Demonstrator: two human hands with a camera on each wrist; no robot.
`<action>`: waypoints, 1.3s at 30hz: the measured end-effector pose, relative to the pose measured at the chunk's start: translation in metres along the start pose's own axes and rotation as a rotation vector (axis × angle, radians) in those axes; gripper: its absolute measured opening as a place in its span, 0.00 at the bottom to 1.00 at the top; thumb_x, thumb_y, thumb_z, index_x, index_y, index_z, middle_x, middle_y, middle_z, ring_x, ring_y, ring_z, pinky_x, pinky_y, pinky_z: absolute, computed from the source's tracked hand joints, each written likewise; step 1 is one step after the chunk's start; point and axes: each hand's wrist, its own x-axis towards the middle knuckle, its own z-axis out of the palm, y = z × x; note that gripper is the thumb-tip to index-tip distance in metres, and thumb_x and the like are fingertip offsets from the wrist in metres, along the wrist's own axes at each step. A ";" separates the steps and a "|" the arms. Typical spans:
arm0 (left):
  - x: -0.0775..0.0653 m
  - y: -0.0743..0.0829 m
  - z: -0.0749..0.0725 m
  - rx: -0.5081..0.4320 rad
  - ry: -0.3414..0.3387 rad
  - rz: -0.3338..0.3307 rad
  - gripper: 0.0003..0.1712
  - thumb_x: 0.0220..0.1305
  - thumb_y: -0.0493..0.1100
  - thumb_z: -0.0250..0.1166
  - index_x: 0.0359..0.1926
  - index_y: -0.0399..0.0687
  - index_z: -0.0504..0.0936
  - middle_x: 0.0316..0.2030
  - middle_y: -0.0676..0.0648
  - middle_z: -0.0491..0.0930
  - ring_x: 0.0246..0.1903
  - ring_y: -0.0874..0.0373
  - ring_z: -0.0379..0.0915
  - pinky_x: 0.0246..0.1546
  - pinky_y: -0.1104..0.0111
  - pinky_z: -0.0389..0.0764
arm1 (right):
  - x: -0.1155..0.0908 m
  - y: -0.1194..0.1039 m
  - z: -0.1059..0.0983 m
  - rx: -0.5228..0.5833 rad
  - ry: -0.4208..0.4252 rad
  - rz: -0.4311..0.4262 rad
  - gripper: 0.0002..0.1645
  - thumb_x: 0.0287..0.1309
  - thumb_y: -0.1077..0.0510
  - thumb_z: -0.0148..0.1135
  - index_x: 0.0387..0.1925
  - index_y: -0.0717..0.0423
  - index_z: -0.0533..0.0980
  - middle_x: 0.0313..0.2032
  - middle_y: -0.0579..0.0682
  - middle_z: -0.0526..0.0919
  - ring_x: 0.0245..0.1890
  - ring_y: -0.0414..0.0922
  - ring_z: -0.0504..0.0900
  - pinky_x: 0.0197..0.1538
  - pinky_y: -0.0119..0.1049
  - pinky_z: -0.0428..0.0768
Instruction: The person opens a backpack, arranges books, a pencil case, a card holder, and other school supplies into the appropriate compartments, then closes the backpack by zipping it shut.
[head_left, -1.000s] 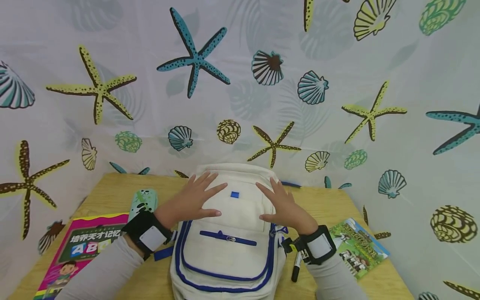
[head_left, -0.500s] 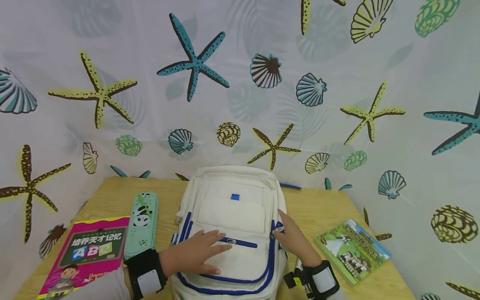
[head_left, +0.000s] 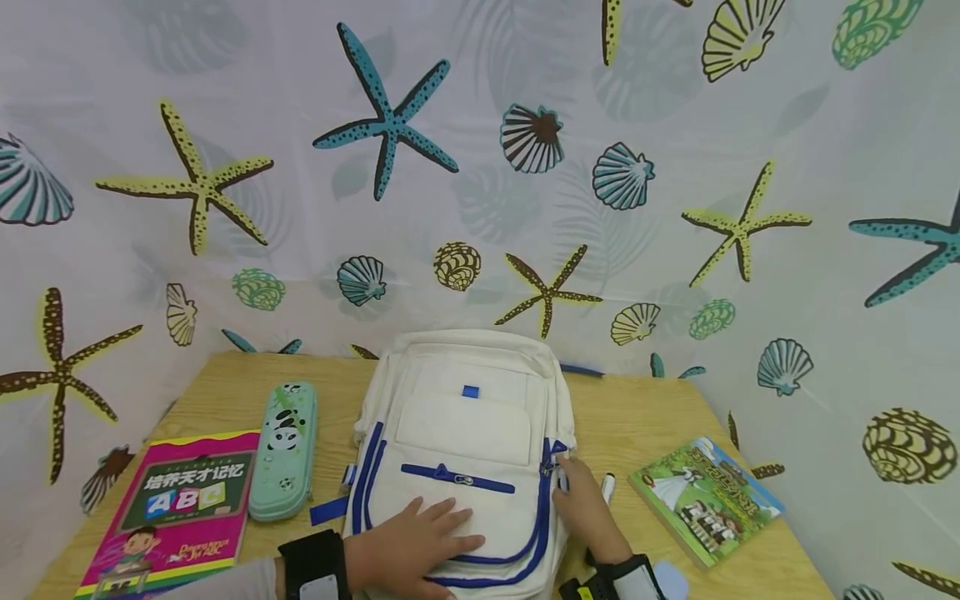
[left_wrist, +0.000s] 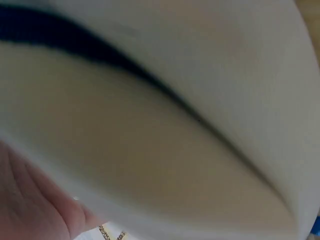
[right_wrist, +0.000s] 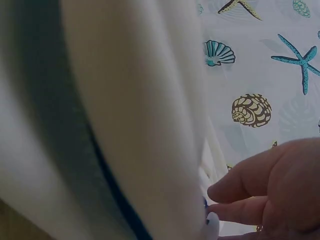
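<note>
A white backpack with blue zips lies front up in the middle of the table. My left hand rests spread on its lower front pocket, thumb toward me and fingers pointing right. In the left wrist view, part of the palm shows beside the blurred white fabric. My right hand is at the bag's right side, where the blue zip ends. Its thumb and fingers close in on a small zipper pull at the bag's edge, mostly hidden by the fingertips.
Left of the bag lie a mint pencil case with pandas and a pink ABC book. A green picture book lies on the right, and a marker sits beside my right hand. A patterned curtain hangs behind the table.
Both hands have come down from above the bag's upper part. My left hand now lies on the lower front pocket; my right hand has moved to the zip end on the right side.
</note>
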 end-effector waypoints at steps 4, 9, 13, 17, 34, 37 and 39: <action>-0.002 0.005 0.002 -0.032 -0.010 0.005 0.35 0.59 0.70 0.41 0.67 0.70 0.49 0.67 0.52 0.52 0.66 0.47 0.48 0.52 0.41 0.62 | -0.003 0.005 0.006 -0.030 0.040 -0.001 0.27 0.47 0.70 0.51 0.53 0.74 0.66 0.50 0.74 0.66 0.53 0.67 0.66 0.52 0.57 0.67; -0.005 0.009 0.007 -0.092 -0.036 0.037 0.37 0.57 0.71 0.43 0.66 0.74 0.47 0.68 0.52 0.49 0.66 0.47 0.46 0.54 0.41 0.60 | -0.004 0.004 0.005 -0.009 0.027 0.066 0.30 0.47 0.70 0.49 0.56 0.76 0.61 0.49 0.75 0.68 0.51 0.67 0.68 0.51 0.57 0.68; -0.007 0.011 0.011 -0.070 -0.047 0.060 0.39 0.54 0.73 0.44 0.66 0.77 0.45 0.69 0.51 0.46 0.67 0.46 0.43 0.54 0.40 0.59 | -0.005 0.007 0.004 -0.003 0.025 0.075 0.30 0.48 0.70 0.50 0.55 0.75 0.61 0.48 0.75 0.71 0.50 0.66 0.70 0.50 0.57 0.69; -0.007 0.006 0.012 -0.054 -0.036 0.073 0.38 0.54 0.73 0.43 0.65 0.77 0.46 0.68 0.53 0.46 0.67 0.46 0.43 0.54 0.41 0.59 | -0.007 0.008 0.006 -0.004 0.032 0.067 0.28 0.48 0.70 0.52 0.54 0.73 0.63 0.46 0.72 0.73 0.48 0.64 0.72 0.49 0.56 0.70; -0.016 -0.022 0.005 -0.040 0.090 0.156 0.33 0.59 0.63 0.48 0.65 0.68 0.56 0.67 0.50 0.53 0.65 0.46 0.50 0.54 0.43 0.60 | -0.027 0.017 0.013 0.294 0.111 0.263 0.33 0.54 0.67 0.46 0.60 0.76 0.49 0.32 0.65 0.77 0.28 0.48 0.75 0.29 0.37 0.73; -0.017 -0.021 0.004 -0.054 0.085 0.144 0.33 0.58 0.63 0.48 0.65 0.68 0.57 0.67 0.50 0.53 0.65 0.47 0.50 0.54 0.43 0.60 | -0.033 0.022 0.014 0.319 0.083 0.266 0.30 0.51 0.70 0.47 0.56 0.79 0.55 0.29 0.62 0.78 0.24 0.43 0.74 0.26 0.33 0.72; -0.017 -0.021 0.005 -0.050 0.088 0.140 0.33 0.58 0.64 0.47 0.64 0.68 0.58 0.67 0.51 0.54 0.65 0.47 0.50 0.55 0.43 0.60 | -0.036 0.025 0.015 0.352 0.057 0.267 0.28 0.50 0.71 0.48 0.54 0.81 0.58 0.28 0.61 0.78 0.25 0.43 0.75 0.26 0.33 0.74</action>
